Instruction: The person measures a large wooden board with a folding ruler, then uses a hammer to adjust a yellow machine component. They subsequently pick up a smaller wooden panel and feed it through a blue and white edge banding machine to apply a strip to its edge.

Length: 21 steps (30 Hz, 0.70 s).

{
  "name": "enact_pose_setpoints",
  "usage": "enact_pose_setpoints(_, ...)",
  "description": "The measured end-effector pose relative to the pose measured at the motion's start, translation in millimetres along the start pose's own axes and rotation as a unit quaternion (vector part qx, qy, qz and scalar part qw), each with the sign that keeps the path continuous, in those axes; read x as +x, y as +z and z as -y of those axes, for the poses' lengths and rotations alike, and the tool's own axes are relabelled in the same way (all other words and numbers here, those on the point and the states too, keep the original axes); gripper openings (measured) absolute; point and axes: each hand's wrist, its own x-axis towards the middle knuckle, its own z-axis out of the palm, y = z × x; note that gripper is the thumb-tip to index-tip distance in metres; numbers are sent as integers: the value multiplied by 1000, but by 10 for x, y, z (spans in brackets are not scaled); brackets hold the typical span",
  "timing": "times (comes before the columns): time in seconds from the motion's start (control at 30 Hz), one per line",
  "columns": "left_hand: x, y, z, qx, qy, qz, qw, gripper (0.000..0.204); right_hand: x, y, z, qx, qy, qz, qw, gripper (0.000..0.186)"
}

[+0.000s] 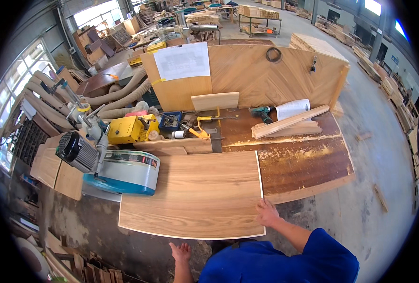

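A wide wood-grain panel (pixel 195 188) with pale edges lies flat in front of me, its left part beneath a white-and-teal machine housing (pixel 129 172). At the panel's right edge, close to the near corner, my right hand (pixel 267 213) is closed on it, the fingers over the top face. What lies under that edge is hidden. My left hand (pixel 181 253) is held below the panel's near edge, palm turned up and fingers apart. It holds nothing and appears not to touch the panel.
A black motor (pixel 79 152) sits atop the machine. Behind the panel are a yellow machine block (pixel 127 129), a blue parts box (pixel 171 120), a yellow-handled clamp (pixel 201 132) and a green drill (pixel 262 114). Wooden strips (pixel 292 122) rest on the brown bench (pixel 304 165). Offcuts (pixel 91 270) lie lower left.
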Motion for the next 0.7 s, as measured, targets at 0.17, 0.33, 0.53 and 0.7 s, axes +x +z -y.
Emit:
enact_pose_setpoints(0.17,59,-117,63,29,-4,23,999,94,93,61,197,-4,-17,13,1000,64)
enact_pose_setpoints(0.33,84,32,147,54,-17,46,997,90,206,145,357,3,-30,3,1000,62)
enact_pose_setpoints(0.53,-11,213,344,108,-40,75,990,92,320,125,536,17,-81,25,996,59)
enact_pose_setpoints(0.7,-135,233,471,184,-80,160,966,93,306,0,753,-2,-55,51,997,63)
